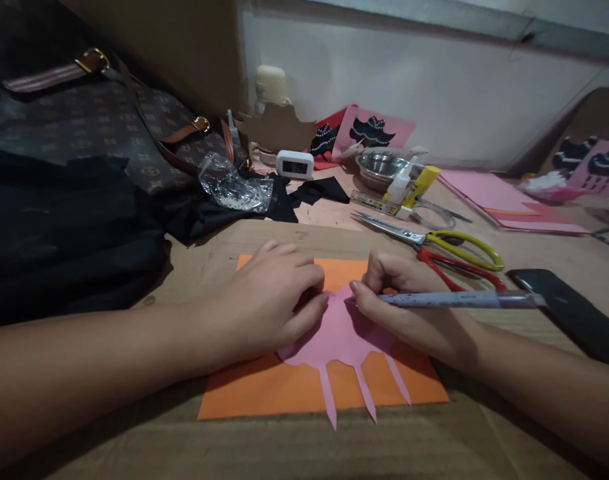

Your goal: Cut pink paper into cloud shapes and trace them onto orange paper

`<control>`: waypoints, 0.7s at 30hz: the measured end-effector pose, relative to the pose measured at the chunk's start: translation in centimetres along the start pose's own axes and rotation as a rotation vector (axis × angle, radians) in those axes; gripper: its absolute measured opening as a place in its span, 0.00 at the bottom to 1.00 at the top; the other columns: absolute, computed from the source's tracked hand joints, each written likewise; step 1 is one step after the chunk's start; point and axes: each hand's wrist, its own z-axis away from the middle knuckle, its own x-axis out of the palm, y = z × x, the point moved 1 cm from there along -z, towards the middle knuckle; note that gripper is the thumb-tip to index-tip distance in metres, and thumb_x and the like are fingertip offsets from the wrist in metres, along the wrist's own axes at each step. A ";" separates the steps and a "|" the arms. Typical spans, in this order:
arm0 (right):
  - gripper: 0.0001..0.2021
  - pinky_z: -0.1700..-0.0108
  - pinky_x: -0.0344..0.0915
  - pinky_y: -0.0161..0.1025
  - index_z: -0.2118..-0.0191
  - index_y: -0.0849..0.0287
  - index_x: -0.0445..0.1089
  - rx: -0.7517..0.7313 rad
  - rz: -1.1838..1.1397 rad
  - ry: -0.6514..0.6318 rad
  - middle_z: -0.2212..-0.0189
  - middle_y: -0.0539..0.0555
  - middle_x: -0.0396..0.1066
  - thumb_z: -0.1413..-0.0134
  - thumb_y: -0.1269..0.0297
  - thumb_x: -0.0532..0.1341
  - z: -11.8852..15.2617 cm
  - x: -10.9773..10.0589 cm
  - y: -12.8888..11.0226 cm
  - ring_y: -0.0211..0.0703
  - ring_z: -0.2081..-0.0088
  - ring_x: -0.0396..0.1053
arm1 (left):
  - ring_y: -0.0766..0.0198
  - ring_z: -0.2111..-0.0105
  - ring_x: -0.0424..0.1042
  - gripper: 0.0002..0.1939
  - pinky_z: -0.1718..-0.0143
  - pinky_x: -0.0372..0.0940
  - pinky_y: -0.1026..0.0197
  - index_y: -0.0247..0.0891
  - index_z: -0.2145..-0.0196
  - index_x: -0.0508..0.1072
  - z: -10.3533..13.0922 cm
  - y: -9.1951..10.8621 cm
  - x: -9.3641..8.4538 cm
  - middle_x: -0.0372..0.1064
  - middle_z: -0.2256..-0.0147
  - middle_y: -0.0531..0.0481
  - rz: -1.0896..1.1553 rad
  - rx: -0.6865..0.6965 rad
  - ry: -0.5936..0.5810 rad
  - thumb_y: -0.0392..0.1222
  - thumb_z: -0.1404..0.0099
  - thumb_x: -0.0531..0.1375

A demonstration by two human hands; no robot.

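Note:
A pink paper cutout with a scalloped edge and three pointed strips lies on an orange sheet. My left hand rests on the left part of the cutout, fingers curled, the thumb and index tips near each other at the paper; whether anything is between them is hidden. In my right hand is a pen, held near its tip, which points left at the upper middle of the pink paper. The cutout's upper edge is partly covered by both hands.
Scissors with yellow and red handles lie behind my right hand, a black phone to the right. Farther back are a metal bowl, a glue stick, a white digital device and pink sheets. A patterned bag stands left.

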 end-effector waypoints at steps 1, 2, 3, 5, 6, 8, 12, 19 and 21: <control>0.15 0.79 0.50 0.32 0.76 0.55 0.55 -0.008 0.010 0.001 0.81 0.43 0.56 0.43 0.67 0.61 0.0 0.0 0.0 0.33 0.79 0.53 | 0.58 0.67 0.65 0.15 0.61 0.55 0.52 0.37 0.73 0.69 0.0 0.0 0.0 0.69 0.71 0.48 0.001 0.001 -0.001 0.44 0.30 0.53; 0.15 0.79 0.50 0.32 0.76 0.56 0.55 -0.011 0.020 0.005 0.81 0.43 0.56 0.43 0.67 0.61 0.0 0.0 -0.1 0.33 0.79 0.53 | 0.58 0.67 0.65 0.15 0.61 0.56 0.53 0.37 0.73 0.69 0.1 0.0 0.0 0.69 0.71 0.49 0.005 0.004 0.000 0.44 0.30 0.53; 0.15 0.79 0.50 0.32 0.76 0.55 0.55 -0.007 0.028 0.008 0.82 0.43 0.56 0.43 0.67 0.61 0.0 0.0 -0.1 0.33 0.79 0.53 | 0.58 0.67 0.65 0.15 0.61 0.56 0.53 0.37 0.73 0.69 0.1 0.0 0.0 0.69 0.71 0.49 0.008 0.006 0.002 0.44 0.30 0.53; 0.15 0.79 0.49 0.32 0.76 0.55 0.55 0.016 0.031 0.014 0.82 0.43 0.56 0.42 0.66 0.62 0.0 0.0 -0.1 0.33 0.80 0.53 | 0.59 0.67 0.65 0.15 0.61 0.56 0.53 0.37 0.73 0.69 0.2 0.0 0.0 0.69 0.71 0.49 0.012 0.012 0.011 0.44 0.29 0.53; 0.15 0.80 0.49 0.32 0.76 0.55 0.55 0.024 0.030 0.016 0.82 0.43 0.56 0.42 0.66 0.62 0.0 0.0 0.0 0.33 0.80 0.53 | 0.59 0.67 0.65 0.15 0.61 0.57 0.53 0.37 0.73 0.69 0.2 -0.1 0.0 0.69 0.71 0.49 0.012 0.015 0.014 0.44 0.29 0.53; 0.15 0.80 0.49 0.32 0.76 0.55 0.55 0.019 0.029 0.015 0.82 0.43 0.56 0.42 0.66 0.62 0.0 0.0 0.0 0.33 0.80 0.53 | 0.58 0.67 0.65 0.15 0.60 0.57 0.52 0.37 0.73 0.69 0.2 -0.1 0.1 0.69 0.71 0.49 0.015 0.017 0.014 0.44 0.29 0.53; 0.16 0.79 0.50 0.33 0.76 0.55 0.55 -0.008 0.018 -0.004 0.81 0.43 0.56 0.41 0.66 0.61 0.1 -0.1 0.1 0.33 0.79 0.54 | 0.58 0.67 0.65 0.14 0.60 0.57 0.52 0.37 0.73 0.69 0.1 -0.1 0.1 0.68 0.71 0.49 0.015 0.015 0.009 0.43 0.30 0.53; 0.16 0.79 0.50 0.33 0.75 0.55 0.55 0.022 -0.004 -0.028 0.81 0.43 0.58 0.41 0.65 0.61 0.1 -0.3 0.0 0.33 0.79 0.55 | 0.58 0.67 0.65 0.14 0.60 0.57 0.52 0.37 0.73 0.69 0.0 -0.1 0.1 0.69 0.71 0.49 0.010 0.013 0.002 0.42 0.30 0.53; 0.15 0.78 0.51 0.34 0.76 0.55 0.54 0.003 0.009 -0.020 0.81 0.44 0.58 0.41 0.66 0.61 0.0 -0.2 0.0 0.34 0.78 0.55 | 0.58 0.67 0.65 0.14 0.61 0.57 0.52 0.37 0.73 0.70 0.0 -0.1 0.0 0.69 0.71 0.49 0.010 0.008 -0.002 0.42 0.30 0.54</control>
